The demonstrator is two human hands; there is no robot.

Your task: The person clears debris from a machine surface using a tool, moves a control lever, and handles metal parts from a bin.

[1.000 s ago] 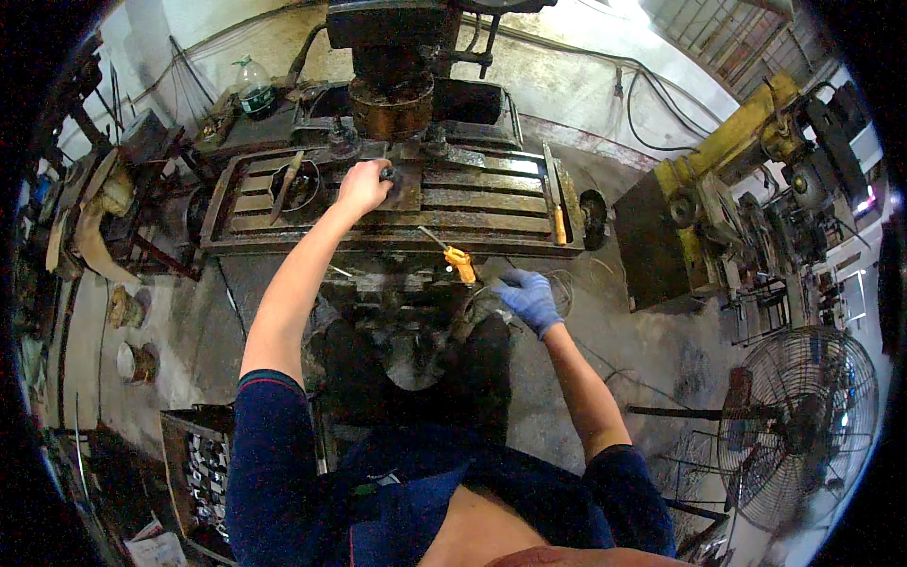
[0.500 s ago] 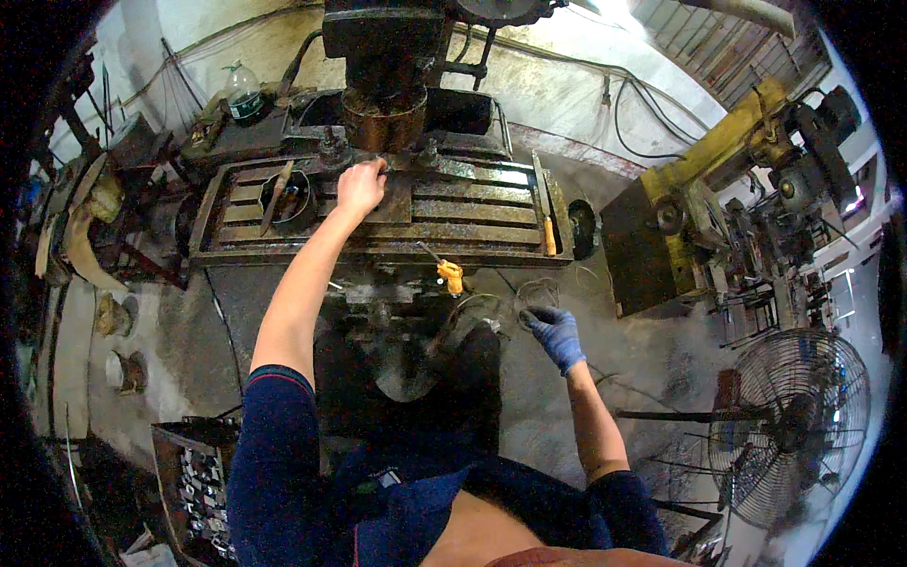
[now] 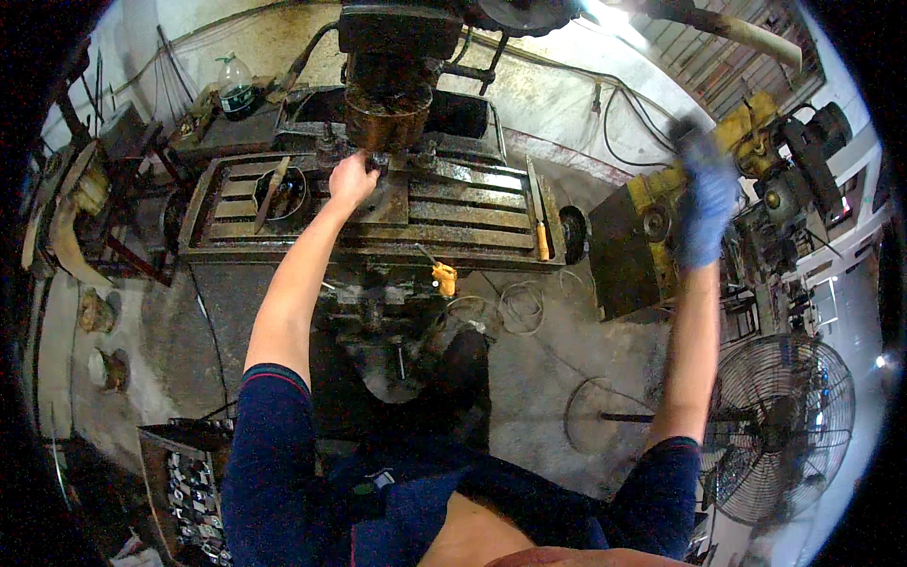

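My bare left hand [image 3: 351, 182] is closed at a small dark metal piece [image 3: 377, 163] just below the rusty brown spindle head [image 3: 387, 115] of a milling machine. Its fingertips are partly hidden, and what they hold I cannot make out. Under that hand lies the slotted machine table [image 3: 463, 206], wet and strewn with chips. My right hand [image 3: 707, 208], in a blue glove with dark fingers, is raised at the far right in front of a yellow and dark machine [image 3: 635, 241]. Motion smears its fingers.
On the table's left stands a round pot [image 3: 287, 197] with a brush across it; a wooden-handled file [image 3: 541, 231] lies at its right end. A yellow air gun [image 3: 443, 279] hangs at the front edge. A caged fan [image 3: 779, 430] stands lower right, a coiled hose [image 3: 521, 307] on the floor.
My right hand has swung up and to the right, from beside the coiled hose to in front of the yellow machine. My left hand stays below the spindle, and the view has shifted slightly.
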